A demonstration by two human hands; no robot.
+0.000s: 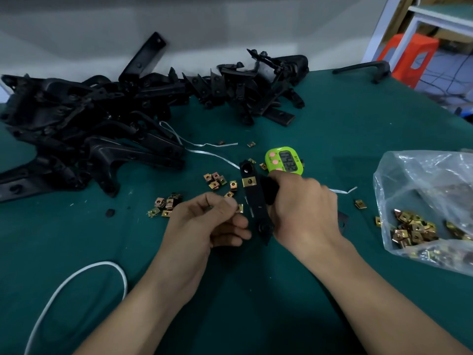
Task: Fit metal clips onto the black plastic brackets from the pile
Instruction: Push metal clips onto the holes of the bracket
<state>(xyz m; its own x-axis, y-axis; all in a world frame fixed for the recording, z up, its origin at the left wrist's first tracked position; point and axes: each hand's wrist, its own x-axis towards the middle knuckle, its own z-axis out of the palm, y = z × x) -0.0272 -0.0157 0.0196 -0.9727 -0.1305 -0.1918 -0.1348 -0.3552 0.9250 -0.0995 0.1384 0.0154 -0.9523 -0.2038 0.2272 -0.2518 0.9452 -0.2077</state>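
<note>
The green table [332, 119] bears a bracket pile [89, 124], loose clips [216, 180], a timer [284, 160] and a clip bag [422, 201].

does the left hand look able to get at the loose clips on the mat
Probably yes: the clips lie in the open just beyond the left hand, nothing between, though its fingers seem to pinch a clip.

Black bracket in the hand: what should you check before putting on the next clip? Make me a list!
1. Bracket held steady: the right hand grips the black bracket. Ok.
2. First clip on: the fitted clip sits across the bracket below its top hole. Ok.
3. Next clip ready: the left hand pinches a second clip beside the bracket. Ok.
4. Second clip turned the right way: mostly hidden by the fingers. Cannot tell.
5. Spare clips nearby: loose clips lie on the table. Ok.
</note>
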